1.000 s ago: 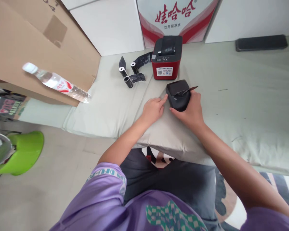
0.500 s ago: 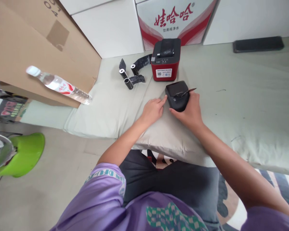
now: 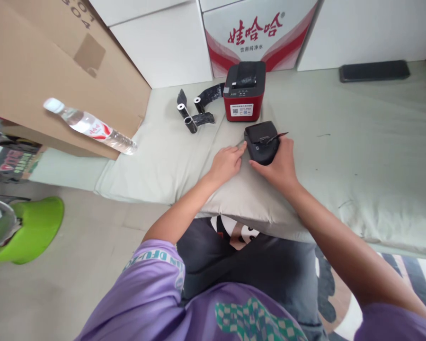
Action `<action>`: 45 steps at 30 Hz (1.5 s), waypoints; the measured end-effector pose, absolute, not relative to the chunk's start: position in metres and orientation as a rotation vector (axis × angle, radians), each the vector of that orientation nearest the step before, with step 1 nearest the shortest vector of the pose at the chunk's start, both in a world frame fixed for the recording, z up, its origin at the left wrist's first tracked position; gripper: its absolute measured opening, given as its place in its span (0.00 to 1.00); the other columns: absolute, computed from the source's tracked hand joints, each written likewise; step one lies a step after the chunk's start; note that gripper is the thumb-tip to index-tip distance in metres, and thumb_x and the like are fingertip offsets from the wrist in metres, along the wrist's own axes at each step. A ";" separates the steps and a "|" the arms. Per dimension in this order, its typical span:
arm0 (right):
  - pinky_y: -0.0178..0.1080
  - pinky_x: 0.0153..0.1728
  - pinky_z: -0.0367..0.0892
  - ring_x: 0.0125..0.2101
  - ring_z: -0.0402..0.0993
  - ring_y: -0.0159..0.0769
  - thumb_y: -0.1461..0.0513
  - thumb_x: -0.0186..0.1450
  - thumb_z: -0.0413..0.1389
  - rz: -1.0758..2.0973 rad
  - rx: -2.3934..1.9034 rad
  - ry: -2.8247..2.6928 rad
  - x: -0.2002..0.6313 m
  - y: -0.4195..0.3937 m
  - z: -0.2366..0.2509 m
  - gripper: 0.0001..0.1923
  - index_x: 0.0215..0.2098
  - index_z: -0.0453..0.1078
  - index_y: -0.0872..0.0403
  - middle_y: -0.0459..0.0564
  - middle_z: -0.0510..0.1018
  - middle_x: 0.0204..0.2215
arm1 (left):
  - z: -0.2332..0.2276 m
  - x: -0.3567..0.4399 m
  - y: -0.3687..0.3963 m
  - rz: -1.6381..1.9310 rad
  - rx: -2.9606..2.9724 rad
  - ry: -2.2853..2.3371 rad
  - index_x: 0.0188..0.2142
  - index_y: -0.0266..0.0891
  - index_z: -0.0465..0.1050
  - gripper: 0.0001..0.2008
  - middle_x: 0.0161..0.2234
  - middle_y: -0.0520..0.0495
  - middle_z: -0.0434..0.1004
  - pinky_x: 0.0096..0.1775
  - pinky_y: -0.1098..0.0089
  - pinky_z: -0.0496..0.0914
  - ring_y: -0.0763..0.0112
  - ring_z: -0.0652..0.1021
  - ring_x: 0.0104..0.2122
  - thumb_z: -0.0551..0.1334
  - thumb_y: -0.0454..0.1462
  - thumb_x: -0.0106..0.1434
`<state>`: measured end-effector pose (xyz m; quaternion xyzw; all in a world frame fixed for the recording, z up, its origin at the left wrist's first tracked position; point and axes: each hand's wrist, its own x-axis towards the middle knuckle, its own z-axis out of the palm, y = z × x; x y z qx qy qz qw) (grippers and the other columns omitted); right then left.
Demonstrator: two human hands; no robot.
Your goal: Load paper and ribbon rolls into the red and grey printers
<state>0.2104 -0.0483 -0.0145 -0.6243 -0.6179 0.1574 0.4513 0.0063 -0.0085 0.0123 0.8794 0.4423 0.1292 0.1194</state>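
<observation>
A small black label printer [image 3: 261,154] lies on the pale green sheet [image 3: 156,161], with a dark strip [image 3: 279,136] sticking out of its top at the right. My right hand [image 3: 280,163] is closed around its right side, thumb along the front edge. On the other side, my left hand [image 3: 227,163] reaches its index finger to the printer's left edge, apparently touching it. The left hand's other fingers are loosely bent over the sheet, and I see nothing held in them. Behind stands a larger red and black printer [image 3: 244,92].
Several small rolls [image 3: 190,124] with black strips lie left of the red printer. A water bottle [image 3: 92,127] leans against a cardboard box [image 3: 106,90]. White cartons [image 3: 163,47] line the back. A long black object [image 3: 374,71] lies at the far right.
The view has shifted slightly. Both hands keep their places at the black printer, and nothing else has visibly moved.
</observation>
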 end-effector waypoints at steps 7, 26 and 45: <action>0.68 0.67 0.63 0.63 0.64 0.61 0.47 0.50 0.73 0.399 -1.527 -1.515 0.209 -0.048 -0.015 0.52 0.65 0.57 0.54 0.65 0.67 0.63 | 0.013 0.007 -0.008 0.404 2.518 1.315 0.74 0.33 0.64 0.33 0.47 0.36 0.84 0.58 0.58 0.73 0.56 0.81 0.50 0.51 0.30 0.70; 0.68 0.70 0.60 0.66 0.63 0.65 0.48 0.51 0.73 0.426 -1.497 -1.511 0.212 -0.050 -0.011 0.55 0.69 0.56 0.56 0.67 0.67 0.63 | 0.004 0.001 -0.004 1.253 2.034 1.403 0.49 0.40 0.87 0.19 0.39 0.45 0.88 0.41 0.70 0.74 0.69 0.81 0.34 0.56 0.30 0.70; 0.68 0.68 0.66 0.64 0.69 0.61 0.48 0.62 0.66 0.379 -1.472 -1.592 0.234 -0.037 -0.010 0.48 0.76 0.57 0.45 0.62 0.69 0.60 | 0.007 0.000 0.005 1.184 1.985 1.343 0.40 0.40 0.87 0.15 0.35 0.47 0.88 0.38 0.69 0.72 0.71 0.79 0.30 0.59 0.30 0.68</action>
